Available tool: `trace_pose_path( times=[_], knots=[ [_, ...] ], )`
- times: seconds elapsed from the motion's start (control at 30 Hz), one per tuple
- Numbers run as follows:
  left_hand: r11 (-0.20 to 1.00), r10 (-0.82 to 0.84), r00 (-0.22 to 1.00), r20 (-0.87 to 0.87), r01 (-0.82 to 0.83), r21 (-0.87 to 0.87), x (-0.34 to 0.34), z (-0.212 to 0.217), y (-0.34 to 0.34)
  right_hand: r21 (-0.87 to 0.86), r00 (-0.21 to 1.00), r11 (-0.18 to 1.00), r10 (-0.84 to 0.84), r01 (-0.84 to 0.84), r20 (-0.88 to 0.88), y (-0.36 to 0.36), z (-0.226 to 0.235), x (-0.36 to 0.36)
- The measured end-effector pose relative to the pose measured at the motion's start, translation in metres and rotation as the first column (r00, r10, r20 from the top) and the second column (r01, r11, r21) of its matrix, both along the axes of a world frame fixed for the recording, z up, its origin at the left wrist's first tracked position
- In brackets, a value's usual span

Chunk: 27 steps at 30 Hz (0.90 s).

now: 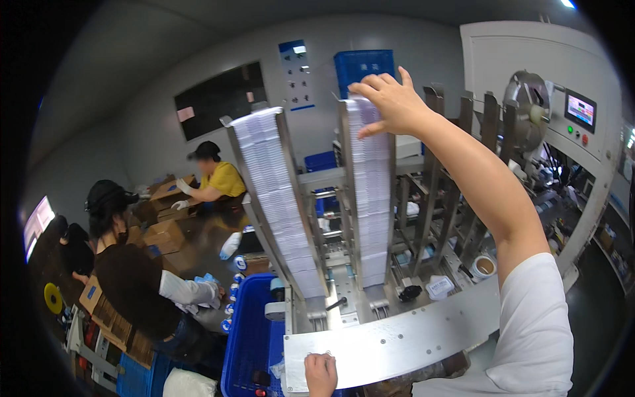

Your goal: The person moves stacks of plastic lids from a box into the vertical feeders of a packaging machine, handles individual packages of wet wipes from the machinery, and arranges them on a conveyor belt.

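My right hand (390, 102) reaches up to the top of the right-hand tall stack of thin white folded pieces (370, 198). Its fingers are spread over the stack's upper end, and the thumb lies across the front. The exact contact behind the fingers is hidden. Beside it, a second white stack (274, 198) stands between upright metal guides (291, 159), leaning slightly. Down at the near edge, my left hand (321, 375) rests with curled fingers on the machine's bare metal plate (390, 351). Nothing shows in that hand.
A blue crate (248, 331) stands left of the machine. More upright guides (489, 126), a metal reel (527, 109) and a control screen (581, 109) are to the right. Two people, one in a yellow shirt (225, 180), one in dark clothing (135, 284), work among cardboard boxes (164, 237).
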State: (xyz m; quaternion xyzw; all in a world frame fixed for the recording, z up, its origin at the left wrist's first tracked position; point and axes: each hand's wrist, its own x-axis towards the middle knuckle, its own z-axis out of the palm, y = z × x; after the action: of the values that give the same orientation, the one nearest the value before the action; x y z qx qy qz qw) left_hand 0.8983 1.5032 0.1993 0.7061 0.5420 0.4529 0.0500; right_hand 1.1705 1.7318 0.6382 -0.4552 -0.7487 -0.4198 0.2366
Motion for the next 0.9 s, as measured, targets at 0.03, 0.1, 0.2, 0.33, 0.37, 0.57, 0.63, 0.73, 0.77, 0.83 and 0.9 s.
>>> trace_pose_path(
  times=[0.03,0.1,0.2,0.33,0.37,0.57,0.63,0.73,0.77,0.83,0.9],
  knots=[
    [1.000,0.007,1.000,-0.010,-0.008,-0.015,-0.003,0.000,-0.004,0.135,0.995,0.986,0.098,-0.096,-0.008,-0.003,-0.012,0.006],
    [0.999,0.039,0.999,0.032,-0.038,-0.031,-0.007,-0.016,-0.002,0.159,0.958,0.945,0.280,-0.285,0.054,-0.032,-0.043,0.022],
    [0.998,0.065,0.986,0.152,-0.062,-0.019,0.003,-0.013,-0.006,-0.526,0.933,0.786,0.357,-0.324,-0.040,-0.126,-0.119,0.055],
    [0.896,-0.052,0.719,0.693,0.340,-0.285,0.047,0.002,-0.043,-0.855,0.913,0.349,0.284,-0.383,-0.293,-0.255,-0.277,0.158],
    [0.755,0.013,0.539,0.842,0.547,-0.362,0.062,0.005,-0.056,-0.870,0.919,0.296,0.105,-0.394,-0.381,-0.285,-0.308,0.184],
    [0.255,-0.543,0.713,0.444,0.643,-0.722,0.204,-0.062,-0.110,-0.954,0.904,0.267,-0.359,-0.138,-0.232,-0.464,-0.430,0.309],
    [0.666,-0.672,0.668,-0.322,0.353,-0.658,0.248,-0.124,-0.105,-0.959,0.842,0.204,-0.467,-0.195,-0.270,-0.523,-0.449,0.346],
    [0.774,-0.493,0.664,-0.562,0.042,-0.631,0.297,-0.172,-0.089,-0.962,0.760,0.206,-0.592,-0.177,-0.266,-0.589,-0.452,0.383],
    [0.761,-0.471,0.695,-0.544,0.008,-0.649,0.317,-0.162,-0.091,-0.950,0.706,0.243,-0.637,-0.196,-0.309,-0.605,-0.448,0.393],
    [0.752,-0.559,0.722,-0.408,0.235,-0.615,0.356,-0.145,-0.090,-0.928,0.596,0.312,-0.712,-0.204,-0.370,-0.638,-0.446,0.411],
    [0.645,-0.733,0.601,-0.318,0.467,-0.604,0.408,-0.110,-0.100,-0.927,0.529,0.338,-0.763,-0.163,-0.371,-0.657,-0.451,0.428]
  ],
)
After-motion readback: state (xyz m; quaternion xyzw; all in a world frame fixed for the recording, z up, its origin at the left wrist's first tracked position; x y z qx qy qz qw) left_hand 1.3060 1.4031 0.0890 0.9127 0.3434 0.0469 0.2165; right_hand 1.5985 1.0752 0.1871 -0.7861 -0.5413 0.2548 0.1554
